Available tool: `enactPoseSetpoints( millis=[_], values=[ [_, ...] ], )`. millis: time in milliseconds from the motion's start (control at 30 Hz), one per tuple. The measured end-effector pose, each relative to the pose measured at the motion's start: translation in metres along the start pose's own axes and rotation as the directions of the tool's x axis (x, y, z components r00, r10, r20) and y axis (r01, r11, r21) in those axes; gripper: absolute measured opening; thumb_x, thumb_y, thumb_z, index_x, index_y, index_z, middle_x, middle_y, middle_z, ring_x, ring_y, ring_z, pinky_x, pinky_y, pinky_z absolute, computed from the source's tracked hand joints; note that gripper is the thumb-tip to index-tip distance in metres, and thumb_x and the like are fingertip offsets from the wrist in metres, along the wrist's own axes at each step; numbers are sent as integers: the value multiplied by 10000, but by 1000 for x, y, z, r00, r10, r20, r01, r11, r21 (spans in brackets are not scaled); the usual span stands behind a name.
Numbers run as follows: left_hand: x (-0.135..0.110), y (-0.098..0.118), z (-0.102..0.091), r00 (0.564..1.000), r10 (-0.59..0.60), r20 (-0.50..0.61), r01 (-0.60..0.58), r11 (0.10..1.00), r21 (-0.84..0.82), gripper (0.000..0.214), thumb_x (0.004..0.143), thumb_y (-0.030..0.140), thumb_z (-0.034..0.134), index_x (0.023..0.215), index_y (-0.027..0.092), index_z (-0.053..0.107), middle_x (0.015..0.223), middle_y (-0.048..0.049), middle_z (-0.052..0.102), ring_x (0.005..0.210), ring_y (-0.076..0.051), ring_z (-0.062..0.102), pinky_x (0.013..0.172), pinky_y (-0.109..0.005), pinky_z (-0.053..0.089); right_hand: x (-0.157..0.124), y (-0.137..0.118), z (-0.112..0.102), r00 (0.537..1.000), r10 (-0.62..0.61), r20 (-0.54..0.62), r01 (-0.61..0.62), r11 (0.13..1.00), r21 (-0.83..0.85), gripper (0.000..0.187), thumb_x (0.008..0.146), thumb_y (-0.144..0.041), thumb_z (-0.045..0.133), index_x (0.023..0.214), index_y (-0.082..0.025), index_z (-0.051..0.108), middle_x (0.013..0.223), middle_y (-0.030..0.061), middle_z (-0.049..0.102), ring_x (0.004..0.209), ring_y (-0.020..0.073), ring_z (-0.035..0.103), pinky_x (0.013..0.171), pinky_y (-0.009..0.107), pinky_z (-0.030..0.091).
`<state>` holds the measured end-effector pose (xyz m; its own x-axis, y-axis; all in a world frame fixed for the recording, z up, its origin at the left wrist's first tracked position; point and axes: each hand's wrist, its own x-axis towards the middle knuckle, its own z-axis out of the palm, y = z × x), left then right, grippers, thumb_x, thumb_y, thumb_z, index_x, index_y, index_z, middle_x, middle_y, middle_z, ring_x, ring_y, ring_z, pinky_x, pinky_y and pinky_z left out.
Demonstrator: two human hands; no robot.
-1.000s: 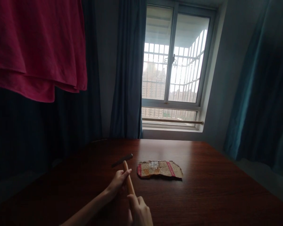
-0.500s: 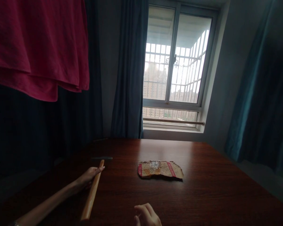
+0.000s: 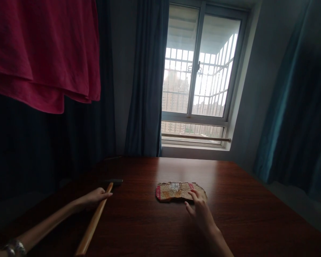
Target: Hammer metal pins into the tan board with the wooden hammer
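Observation:
A hammer (image 3: 95,220) with a pale wooden handle and a dark metal head lies toward the left of the table. My left hand (image 3: 95,198) is wrapped round its handle just below the head. Near the middle is a flat piece of cardboard (image 3: 167,194) with pink stripes and many small holes. Several nails (image 3: 176,185) stand upright in a row in it. Over the cardboard's right part reaches my right hand (image 3: 199,207), fingers apart and holding nothing; whether the fingertips touch it I cannot tell.
The brown wooden table (image 3: 246,214) reaches to the wall below a window (image 3: 195,71). Blue curtains (image 3: 147,78) hang on both sides, and a pink cloth (image 3: 45,53) hangs at the upper left.
My right hand has come up from the table's near edge to the cardboard. My left hand and the hammer have shifted slightly left, and the hammer head has turned.

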<state>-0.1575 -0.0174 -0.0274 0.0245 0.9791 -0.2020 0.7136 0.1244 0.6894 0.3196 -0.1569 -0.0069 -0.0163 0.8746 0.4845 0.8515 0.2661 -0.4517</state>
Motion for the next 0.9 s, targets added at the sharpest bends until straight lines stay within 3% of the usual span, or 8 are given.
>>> enactPoseSetpoints(
  millis=[133, 267, 367, 500, 667, 733, 800, 900],
  values=[
    [7, 3, -2, 998, -56, -9, 57, 991, 124, 536, 429, 674, 591, 560, 189, 405, 412, 26, 410, 345, -118, 360, 352, -199, 186, 36, 32, 9, 971, 1, 238, 40, 985, -169, 755, 691, -497, 570, 1320, -122, 385, 1396, 142, 350, 1304, 291, 237, 1057, 396, 210],
    [8, 13, 2, 995, -98, -2, 96, 970, 223, 435, 494, 584, 574, 547, 191, 395, 388, 19, 412, 334, -116, 347, 350, -199, 199, 61, 47, 19, 923, -1, 384, 69, 984, -163, 994, 593, -600, 602, 1360, -51, 286, 1434, 167, 266, 1330, 275, 170, 1074, 341, 166],
    [11, 16, 6, 994, -110, 7, 104, 955, 279, 369, 544, 521, 562, 530, 187, 407, 387, 2, 431, 342, -135, 384, 359, -212, 239, 69, 52, 25, 915, -35, 401, 86, 990, -109, 967, 585, -606, 602, 1348, -80, 326, 1417, 152, 312, 1314, 255, 220, 1067, 306, 167],
    [15, 21, 6, 996, -78, -38, 87, 930, 357, 292, 558, 419, 586, 507, 179, 428, 449, -29, 490, 428, -213, 508, 432, -273, 360, 71, 55, 30, 909, -11, 416, 50, 995, -82, 833, 579, -588, 619, 1301, -224, 420, 1393, 72, 375, 1249, 253, 333, 1022, 310, 231],
    [16, 64, 10, 971, 172, -168, -50, 828, 559, 271, 490, 321, 656, 447, 173, 433, 550, -83, 543, 681, -334, 593, 649, -392, 427, 69, 55, 33, 913, 35, 406, 14, 993, -118, 754, 593, -586, 609, 1273, -301, 449, 1380, 20, 399, 1218, 244, 367, 1006, 313, 229],
    [17, 92, 25, 943, 289, -164, -184, 864, 468, 250, 537, 355, 643, 469, 175, 484, 584, -82, 563, 724, -316, 591, 683, -384, 423, 68, 55, 33, 924, 17, 382, 28, 993, -112, 730, 611, -587, 594, 1270, -306, 453, 1372, 17, 411, 1222, 231, 365, 1017, 307, 207],
    [21, 120, 50, 916, 396, -59, -371, 896, 245, 231, 564, 393, 640, 517, 186, 549, 596, -61, 581, 681, -261, 586, 654, -325, 429, 66, 56, 34, 933, 3, 360, 40, 993, -110, 725, 618, -591, 586, 1270, -304, 455, 1366, 18, 419, 1226, 229, 361, 1027, 307, 189],
    [31, 154, 96, 832, 551, 59, -542, 832, -120, 207, 574, 401, 649, 606, 199, 616, 611, -41, 601, 623, -222, 576, 584, -274, 425, 64, 57, 36, 939, -1, 344, 45, 992, -119, 728, 625, -604, 571, 1276, -302, 451, 1368, 15, 418, 1227, 231, 360, 1030, 311, 191]
  ],
)
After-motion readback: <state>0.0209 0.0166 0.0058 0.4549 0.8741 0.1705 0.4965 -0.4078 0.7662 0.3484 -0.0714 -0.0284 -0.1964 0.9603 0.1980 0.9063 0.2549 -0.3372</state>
